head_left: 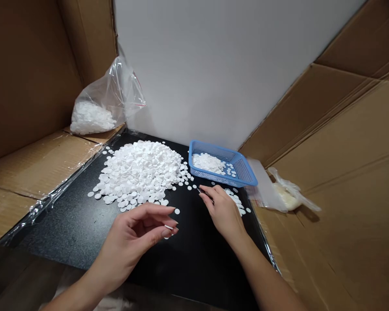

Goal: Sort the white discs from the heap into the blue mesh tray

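My left hand, in front of the pile, pinches a small white disc between thumb and fingers. To its right, my right hand has thumb and index finger together on a thin dark tool, mostly hidden, whose tip points toward the loose discs. A large heap of white discs lies on the black tabletop. Behind my right hand stands a blue mesh basket with a smaller pile of discs inside. More discs lie between that hand and the basket.
A clear plastic bag of white pieces sits on cardboard at the back left. Another plastic bag with pale yellowish contents lies right of the basket. Cardboard walls flank the table, and a grey-white panel stands behind it.
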{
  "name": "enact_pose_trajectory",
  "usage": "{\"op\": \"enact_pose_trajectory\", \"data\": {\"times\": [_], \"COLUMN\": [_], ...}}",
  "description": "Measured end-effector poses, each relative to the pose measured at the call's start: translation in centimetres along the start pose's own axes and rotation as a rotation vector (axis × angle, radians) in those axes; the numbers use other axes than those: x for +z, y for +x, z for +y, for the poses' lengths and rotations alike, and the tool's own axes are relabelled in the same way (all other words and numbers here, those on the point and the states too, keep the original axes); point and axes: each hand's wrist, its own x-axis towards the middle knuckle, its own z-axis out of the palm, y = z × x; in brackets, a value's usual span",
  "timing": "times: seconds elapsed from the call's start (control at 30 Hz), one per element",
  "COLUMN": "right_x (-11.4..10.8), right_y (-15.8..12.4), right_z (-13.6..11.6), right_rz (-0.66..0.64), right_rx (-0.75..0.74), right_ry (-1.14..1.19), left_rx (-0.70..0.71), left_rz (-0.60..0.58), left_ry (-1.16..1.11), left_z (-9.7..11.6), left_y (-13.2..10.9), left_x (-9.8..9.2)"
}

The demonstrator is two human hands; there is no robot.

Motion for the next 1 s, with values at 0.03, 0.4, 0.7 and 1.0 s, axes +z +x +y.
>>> {"op": "enact_pose_trajectory", "data": {"times": [0.03, 0.4, 0.7, 1.0], "right_x": [0.1, 0.5, 0.6, 2.2], "right_y": [0.0, -0.5, -0.7, -1.4], "right_z": [-0.2, -0.3, -1.5, -3.6], "right_rz": [-0.043, -0.200, -0.105, -0.192], "right_rx": [0.014, 0.040, -0.134, -0.264], "right_ry": [-0.022, -0.315, 0.090, 0.446], "left_rx": [-0.002, 0.097, 0.044, 0.208], "left_rz": [0.005, 0.076, -0.002, 0.029], "left_ry": [-0.001, 0.572, 0.884, 0.946], "left_z": [0.0, 0.0, -2.5, -4.2], "left_y": [-0.1, -0.7, -1.8, -1.2], "left_x": [-0.1, -4.0, -7.5, -7.2]}}
